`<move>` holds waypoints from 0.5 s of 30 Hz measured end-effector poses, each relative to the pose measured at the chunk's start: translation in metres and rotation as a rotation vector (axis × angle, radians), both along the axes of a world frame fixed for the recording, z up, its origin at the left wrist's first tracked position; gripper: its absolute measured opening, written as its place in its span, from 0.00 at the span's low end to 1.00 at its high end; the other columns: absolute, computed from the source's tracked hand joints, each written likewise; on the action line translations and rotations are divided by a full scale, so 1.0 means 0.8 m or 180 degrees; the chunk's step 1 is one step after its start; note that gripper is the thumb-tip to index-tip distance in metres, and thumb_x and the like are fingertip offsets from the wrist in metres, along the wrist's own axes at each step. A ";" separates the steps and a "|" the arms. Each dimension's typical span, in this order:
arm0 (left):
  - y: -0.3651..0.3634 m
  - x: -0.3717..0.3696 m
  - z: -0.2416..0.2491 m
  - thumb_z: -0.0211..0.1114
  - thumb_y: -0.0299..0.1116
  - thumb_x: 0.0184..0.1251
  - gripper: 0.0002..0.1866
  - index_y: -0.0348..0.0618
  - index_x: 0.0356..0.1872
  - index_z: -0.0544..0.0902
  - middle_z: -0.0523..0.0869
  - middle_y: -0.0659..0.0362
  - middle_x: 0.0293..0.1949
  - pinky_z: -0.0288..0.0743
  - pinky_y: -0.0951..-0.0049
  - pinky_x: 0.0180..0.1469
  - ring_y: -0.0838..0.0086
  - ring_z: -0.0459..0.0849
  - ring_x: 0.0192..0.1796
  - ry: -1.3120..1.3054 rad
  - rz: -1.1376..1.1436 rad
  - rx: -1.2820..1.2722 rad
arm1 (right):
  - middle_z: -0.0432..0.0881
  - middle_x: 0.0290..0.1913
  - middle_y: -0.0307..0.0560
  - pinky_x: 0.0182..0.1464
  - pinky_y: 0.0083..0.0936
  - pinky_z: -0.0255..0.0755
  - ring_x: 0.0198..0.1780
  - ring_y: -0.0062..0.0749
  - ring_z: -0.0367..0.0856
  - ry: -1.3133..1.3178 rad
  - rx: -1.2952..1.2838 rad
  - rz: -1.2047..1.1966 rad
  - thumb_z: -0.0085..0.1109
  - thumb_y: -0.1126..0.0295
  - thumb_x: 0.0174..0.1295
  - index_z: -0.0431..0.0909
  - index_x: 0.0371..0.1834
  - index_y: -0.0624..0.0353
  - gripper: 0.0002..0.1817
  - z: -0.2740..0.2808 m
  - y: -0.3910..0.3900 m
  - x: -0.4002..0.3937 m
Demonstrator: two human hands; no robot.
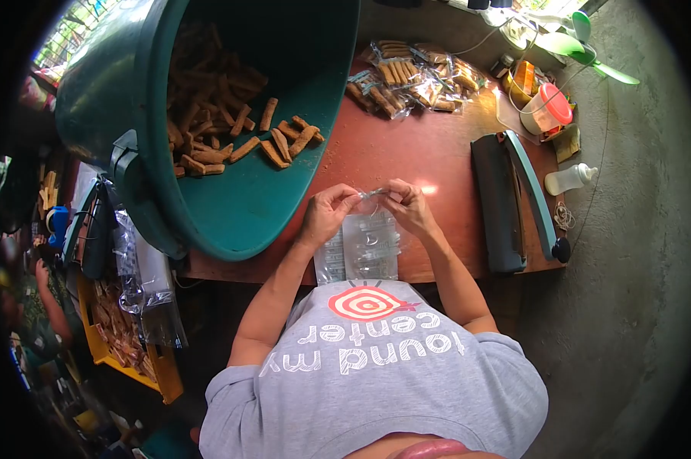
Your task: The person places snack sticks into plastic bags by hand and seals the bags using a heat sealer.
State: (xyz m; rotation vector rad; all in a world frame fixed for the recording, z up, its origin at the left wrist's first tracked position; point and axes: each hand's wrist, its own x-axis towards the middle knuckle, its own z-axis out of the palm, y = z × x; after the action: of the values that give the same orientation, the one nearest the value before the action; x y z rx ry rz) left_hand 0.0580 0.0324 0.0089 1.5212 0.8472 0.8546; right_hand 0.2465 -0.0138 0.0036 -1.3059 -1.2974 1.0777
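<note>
A clear plastic bag point(370, 200) is pinched at its upper edge between my two hands, near the front of the table. My left hand point(331, 216) has thumb and fingers closed on one side of it. On the other side, my right hand point(409, 208) grips with thumb and forefinger. Just below lies a stack of flat clear printed bags point(370, 249) at the table's edge. To the left, a large green tub point(246, 222) lies tipped on its side, its mouth facing me, with many brown biscuit-like sticks point(215, 115) inside.
Filled packs of sticks point(414, 76) are heaped at the back of the red-brown table point(437, 145). A bag sealer point(513, 203) stands at the right, beside a white bottle point(571, 180) and a pink-lidded tub point(548, 109). A yellow crate point(165, 375) sits low at left, near another person's arm point(51, 298).
</note>
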 end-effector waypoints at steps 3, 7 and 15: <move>0.001 0.002 -0.001 0.60 0.31 0.66 0.09 0.38 0.27 0.78 0.78 0.69 0.24 0.67 0.83 0.31 0.87 0.73 0.29 0.0122 -0.0135 -0.0079 | 0.79 0.27 0.35 0.31 0.16 0.67 0.29 0.15 0.72 -0.0200 -0.0370 0.0082 0.59 0.72 0.61 0.81 0.34 0.63 0.06 0.001 0.001 0.003; 0.007 0.003 -0.011 0.57 0.38 0.69 0.13 0.40 0.27 0.77 0.75 0.65 0.20 0.66 0.79 0.28 0.85 0.70 0.25 0.0062 -0.0262 -0.0090 | 0.75 0.23 0.30 0.27 0.13 0.63 0.25 0.12 0.68 0.0781 -0.0485 -0.0169 0.58 0.63 0.64 0.81 0.32 0.63 0.13 0.019 0.000 -0.016; -0.005 -0.004 0.037 0.54 0.45 0.70 0.18 0.44 0.25 0.78 0.75 0.63 0.20 0.68 0.78 0.37 0.81 0.76 0.38 -0.1749 -0.0341 -0.2035 | 0.71 0.19 0.32 0.30 0.16 0.63 0.24 0.16 0.67 0.2314 -0.1368 0.1017 0.55 0.51 0.63 0.79 0.28 0.57 0.20 0.021 0.004 -0.005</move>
State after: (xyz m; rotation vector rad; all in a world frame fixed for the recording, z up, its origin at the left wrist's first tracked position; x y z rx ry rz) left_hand 0.0549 0.0281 0.0386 0.7123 0.5443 0.7687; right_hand 0.2426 -0.0110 0.0206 -0.8561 -0.7452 1.9145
